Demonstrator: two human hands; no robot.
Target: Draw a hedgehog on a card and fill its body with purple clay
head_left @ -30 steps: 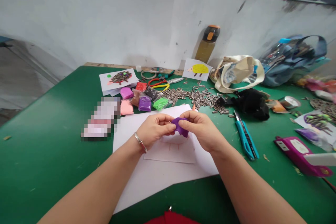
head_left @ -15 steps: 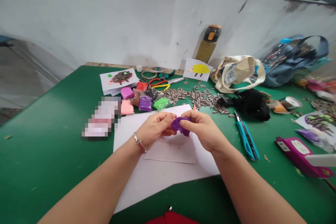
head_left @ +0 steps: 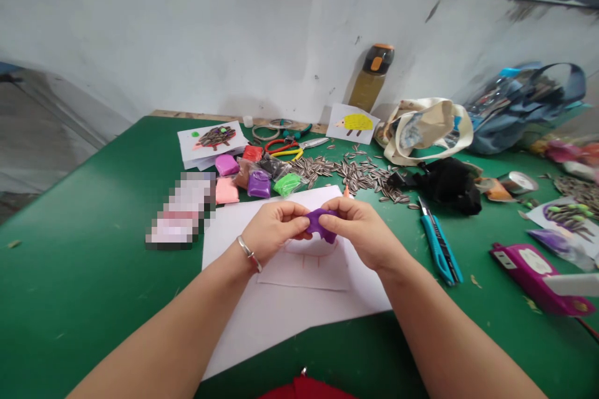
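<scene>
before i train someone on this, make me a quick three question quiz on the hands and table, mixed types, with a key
1. True or false: the left hand and right hand both have fingers on the purple piece.
2. Which lies to the right of the right hand? a) red packet b) blue knife c) scissors
3. Fill in: the metal bracelet circles the ____ wrist.
Key: 1 true; 2 b; 3 left

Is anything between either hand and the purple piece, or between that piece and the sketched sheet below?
Nothing visible: the left hand and right hand both pinch the purple piece directly, and no object shows between it and the sketched sheet.
</scene>
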